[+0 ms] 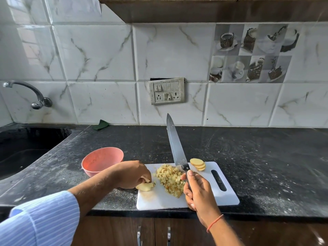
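a: what is the right hand [197,194] doing?

b: it sits low and right of centre in the frame, fingers wrapped round the black handle of the knife [174,144], thumb laid along the top of the handle. the blade runs up the frame toward the tiled wall, its heel at the upper right edge of the diced pile [171,180].

a: and the left hand [131,174]?

b: just left of centre, fingers bent downward and closed on a pale chunk [144,186] at the left edge of the cutting board [204,197]. the fingertips are mostly hidden behind the knuckles, so i cannot tell exactly how they sit on it.

a: where is everything else on the board?

b: the diced pile lies in the middle of the white board, between the two hands. a few round slices [198,164] overlap at the board's upper edge, just right of the knife handle. the board's handle slot is on its right side.

a: anything around it?

b: a pink bowl [99,160] stands on the dark table [248,157] just up and left of the board, partly behind the left wrist. a sink [26,150] and tap [35,96] are at the left edge of the frame, and a green cloth [102,124] lies by the wall.
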Available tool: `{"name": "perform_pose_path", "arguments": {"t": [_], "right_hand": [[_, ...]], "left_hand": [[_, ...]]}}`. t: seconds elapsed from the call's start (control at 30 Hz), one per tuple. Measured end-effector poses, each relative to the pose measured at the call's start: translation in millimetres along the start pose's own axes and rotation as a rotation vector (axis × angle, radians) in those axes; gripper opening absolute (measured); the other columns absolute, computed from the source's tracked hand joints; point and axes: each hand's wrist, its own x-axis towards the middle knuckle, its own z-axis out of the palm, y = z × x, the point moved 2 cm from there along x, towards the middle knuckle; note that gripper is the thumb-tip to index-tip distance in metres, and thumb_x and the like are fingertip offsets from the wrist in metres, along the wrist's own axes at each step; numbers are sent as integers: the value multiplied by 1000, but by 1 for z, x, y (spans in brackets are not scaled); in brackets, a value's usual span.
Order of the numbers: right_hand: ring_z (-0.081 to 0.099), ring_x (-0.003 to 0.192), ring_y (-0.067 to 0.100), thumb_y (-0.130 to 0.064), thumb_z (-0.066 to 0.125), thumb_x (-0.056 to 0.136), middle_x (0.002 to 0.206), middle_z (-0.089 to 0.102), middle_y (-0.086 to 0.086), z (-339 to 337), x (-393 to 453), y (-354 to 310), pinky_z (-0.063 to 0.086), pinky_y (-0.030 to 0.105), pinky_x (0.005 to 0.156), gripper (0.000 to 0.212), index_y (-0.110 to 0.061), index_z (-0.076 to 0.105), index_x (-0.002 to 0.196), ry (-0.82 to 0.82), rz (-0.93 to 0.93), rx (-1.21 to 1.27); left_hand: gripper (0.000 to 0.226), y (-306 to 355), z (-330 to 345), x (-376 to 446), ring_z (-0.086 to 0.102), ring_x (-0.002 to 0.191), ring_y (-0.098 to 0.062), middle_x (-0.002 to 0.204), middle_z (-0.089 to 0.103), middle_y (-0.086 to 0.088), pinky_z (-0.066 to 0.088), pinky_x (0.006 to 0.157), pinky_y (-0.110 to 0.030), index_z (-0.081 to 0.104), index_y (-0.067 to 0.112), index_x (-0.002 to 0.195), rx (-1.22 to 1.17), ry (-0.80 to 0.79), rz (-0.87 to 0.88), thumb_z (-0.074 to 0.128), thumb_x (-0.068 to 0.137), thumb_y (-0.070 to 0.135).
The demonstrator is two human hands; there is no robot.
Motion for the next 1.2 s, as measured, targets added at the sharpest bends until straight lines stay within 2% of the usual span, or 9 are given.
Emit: {"name": "perform_pose_path", "arguments": {"t": [0.17, 0.23, 0.37, 0.5, 0.6, 0.8, 0.93, 1.03, 1.2], "right_hand": [[30, 45, 12, -46, 48, 107, 61, 41, 5, 0, -1, 0, 26, 23, 39, 47, -3, 66, 104, 10, 3, -22], [30, 45, 12, -46, 48, 108, 62, 41, 6, 0, -1, -1, 26, 23, 39, 47, -2, 66, 105, 9, 3, -21], [29, 45, 13, -46, 49, 108, 62, 41, 6, 0, 0, -1, 26, 22, 39, 48, -1, 65, 104, 1, 2, -8], [27, 45, 13, -46, 49, 107, 61, 39, 5, 0, 0, 0, 24, 21, 39, 48, 0, 65, 103, -5, 3, 19], [27, 45, 14, -47, 51, 106, 62, 40, 6, 0, 0, 1, 23, 22, 39, 48, -1, 65, 103, -3, -1, 14], [29, 47, 14, -45, 53, 106, 63, 41, 6, 5, 0, 1, 26, 23, 40, 45, -2, 66, 101, 8, 6, -47], [34, 49, 11, -45, 53, 106, 60, 42, -1, 13, -3, -1, 29, 26, 44, 41, -8, 68, 97, 24, 29, -214], [41, 50, 7, -48, 53, 107, 54, 49, -9, 21, -4, -5, 33, 30, 52, 39, -17, 68, 90, 5, 24, -547], [49, 58, 8, -45, 49, 107, 64, 56, -7, 37, -16, -16, 34, 25, 51, 38, -23, 52, 76, -12, 35, -958]], "left_hand": [[25, -1, 4, 7, 74, 94, -15, 114, 77, 7, 62, 84, -38, 72, 29, 123, -28, 14, -138, 61, 102, 22], [29, 1, 4, 9, 74, 94, -14, 118, 77, 9, 63, 84, -36, 72, 31, 127, -75, 30, -165, 62, 101, 23], [35, 1, 2, 3, 72, 101, -5, 126, 73, 13, 59, 85, -22, 73, 32, 132, -195, 14, -157, 62, 100, 21], [35, -4, 8, -7, 66, 89, 3, 114, 71, 16, 45, 67, -7, 69, 35, 135, -279, 38, -170, 66, 100, 37], [41, -6, 22, -18, 64, 93, 3, 117, 65, 24, 50, 75, -10, 69, 41, 132, -356, 104, -183, 75, 92, 48], [32, -1, 55, -31, 64, 106, 4, 116, 66, 28, 55, 92, -23, 74, 47, 119, -520, 357, -241, 80, 87, 50], [32, 8, 68, -40, 60, 112, 7, 117, 64, 32, 51, 97, -19, 77, 41, 120, -556, 521, -294, 78, 89, 52], [33, 12, 69, -41, 57, 113, 9, 117, 61, 35, 48, 98, -17, 76, 43, 121, -498, 553, -316, 74, 91, 56], [36, 14, 68, -42, 57, 110, 7, 117, 62, 32, 50, 97, -20, 76, 40, 123, -481, 580, -335, 71, 92, 57]]}}
